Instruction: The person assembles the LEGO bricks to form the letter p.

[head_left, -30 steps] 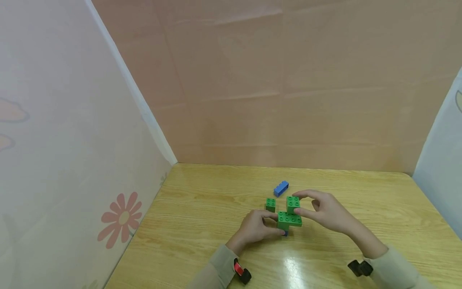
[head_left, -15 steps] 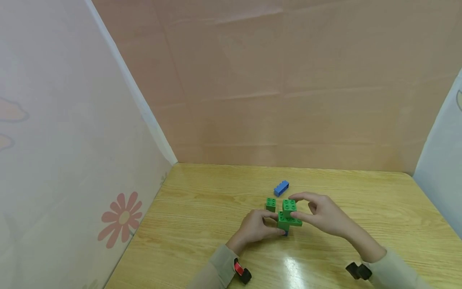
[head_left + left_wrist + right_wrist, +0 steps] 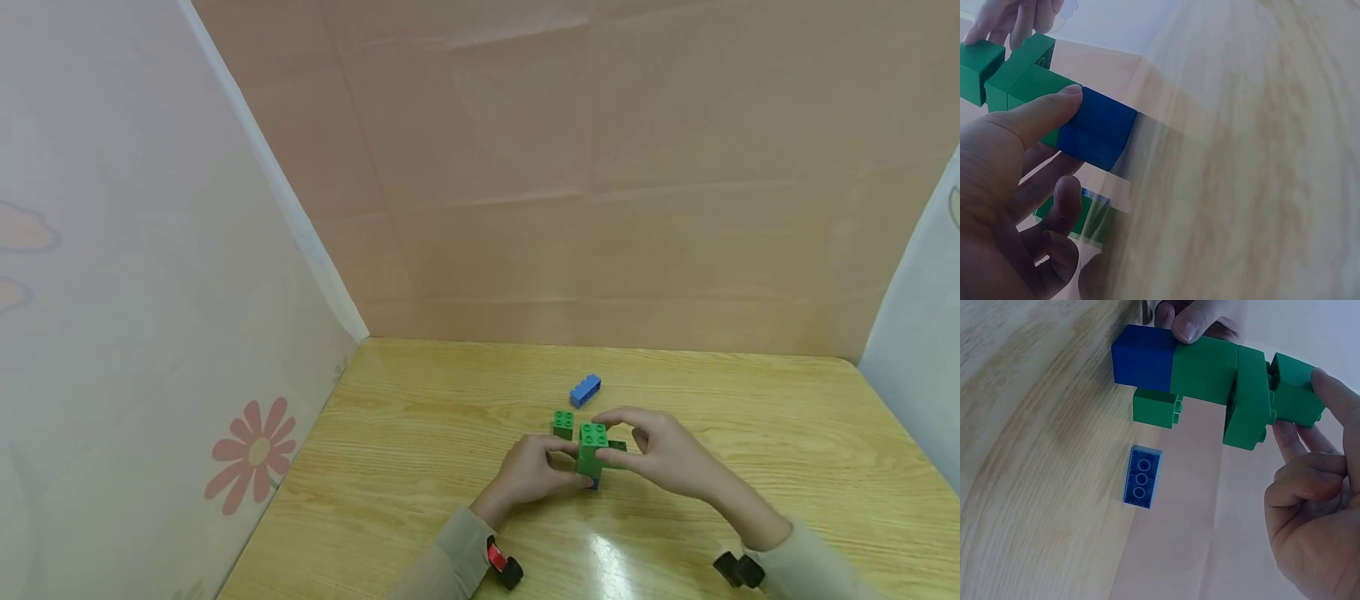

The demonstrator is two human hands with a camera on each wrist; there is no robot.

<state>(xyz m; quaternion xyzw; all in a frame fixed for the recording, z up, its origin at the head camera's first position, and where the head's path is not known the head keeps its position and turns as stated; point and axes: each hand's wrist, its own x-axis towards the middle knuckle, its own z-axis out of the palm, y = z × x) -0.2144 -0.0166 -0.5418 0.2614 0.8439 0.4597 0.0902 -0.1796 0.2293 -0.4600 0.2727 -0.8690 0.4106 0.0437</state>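
Stack [image 3: 1207, 372] pinched by left hand [image 3: 525, 473] fingers. Green brick [image 3: 592, 437] at stack top pinched by right hand [image 3: 667, 452] fingers.

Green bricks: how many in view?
4: the loose brick on the table; the lower brick on the blue one; the long brick on that; the top brick in the right hand. None seems hidden.

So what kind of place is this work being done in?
Probably a screened-off tabletop booth indoors: a wood-grain table, a plain brownish backdrop behind it, and a pale side panel printed with a red flower. What lies beyond is out of view.
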